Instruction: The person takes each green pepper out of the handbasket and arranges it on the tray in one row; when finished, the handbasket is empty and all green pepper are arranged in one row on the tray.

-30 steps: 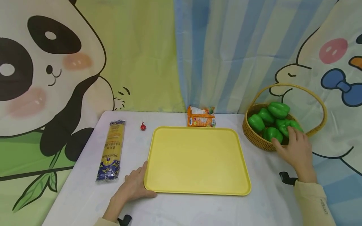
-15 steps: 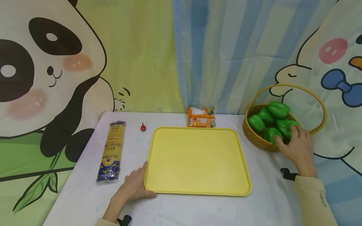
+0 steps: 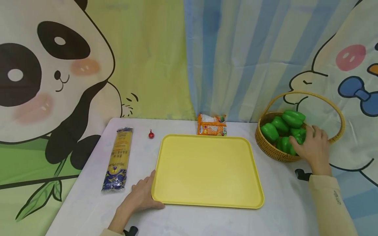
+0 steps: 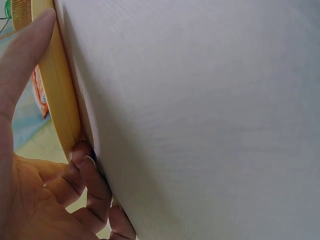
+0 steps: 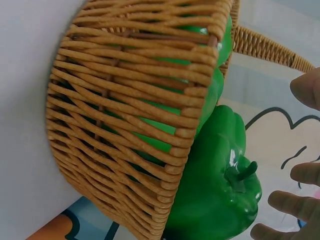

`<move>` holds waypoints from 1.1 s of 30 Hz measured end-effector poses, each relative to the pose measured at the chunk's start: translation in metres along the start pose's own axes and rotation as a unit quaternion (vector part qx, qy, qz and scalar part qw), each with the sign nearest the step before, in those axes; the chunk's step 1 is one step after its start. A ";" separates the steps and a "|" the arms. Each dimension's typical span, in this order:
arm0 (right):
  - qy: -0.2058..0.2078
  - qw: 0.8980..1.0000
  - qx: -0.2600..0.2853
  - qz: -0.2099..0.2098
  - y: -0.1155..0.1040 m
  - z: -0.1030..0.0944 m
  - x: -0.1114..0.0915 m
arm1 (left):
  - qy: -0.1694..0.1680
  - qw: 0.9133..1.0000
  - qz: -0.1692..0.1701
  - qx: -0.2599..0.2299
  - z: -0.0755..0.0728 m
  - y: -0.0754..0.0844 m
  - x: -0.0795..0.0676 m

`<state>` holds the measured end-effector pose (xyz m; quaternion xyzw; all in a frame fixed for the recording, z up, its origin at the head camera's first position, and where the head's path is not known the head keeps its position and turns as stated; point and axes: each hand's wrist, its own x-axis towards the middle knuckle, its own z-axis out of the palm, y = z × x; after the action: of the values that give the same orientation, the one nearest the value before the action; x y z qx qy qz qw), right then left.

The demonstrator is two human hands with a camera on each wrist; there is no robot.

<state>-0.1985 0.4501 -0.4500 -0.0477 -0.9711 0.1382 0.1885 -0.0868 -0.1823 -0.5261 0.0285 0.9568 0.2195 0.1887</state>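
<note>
My left hand [image 3: 140, 197] grips the near left corner of a yellow tray [image 3: 208, 172], its thumb along the front edge. In the left wrist view, the thumb touches the yellow tray rim [image 4: 62, 95] and the other fingers curl at its side. My right hand [image 3: 314, 149] hovers over the near right side of a wicker basket [image 3: 273, 153] full of green bell peppers [image 3: 292, 118]. In the right wrist view, its spread fingers [image 5: 297, 202] stand just apart from a bell pepper [image 5: 210, 182] bulging over the basket's rim.
A long yellow and blue pasta packet [image 3: 117, 159] lies left of the tray. Near the back are a small red ornament [image 3: 151, 134] and an orange snack packet [image 3: 212, 124] behind the tray. The basket's tall handle [image 3: 310, 94] arches over the peppers.
My right hand has shifted slightly to the right and farther over the basket, uncovering more of the pepper beside it. The left hand keeps its place at the tray. The head view has shifted a little.
</note>
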 end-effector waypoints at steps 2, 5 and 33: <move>-0.012 1.000 0.003 0.010 0.002 0.001 0.002 | 0.003 1.000 0.002 0.002 0.000 0.000 -0.001; -0.026 0.999 0.005 0.021 0.006 0.003 0.005 | 0.008 1.000 0.006 0.004 0.001 0.000 -0.001; -0.077 0.993 0.048 0.076 0.024 0.012 0.023 | 0.014 1.000 0.012 -0.001 0.001 -0.001 -0.001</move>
<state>-0.2235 0.4736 -0.4598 -0.1016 -0.9686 0.2016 0.1040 -0.0859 -0.1826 -0.5268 0.0364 0.9588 0.2228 0.1724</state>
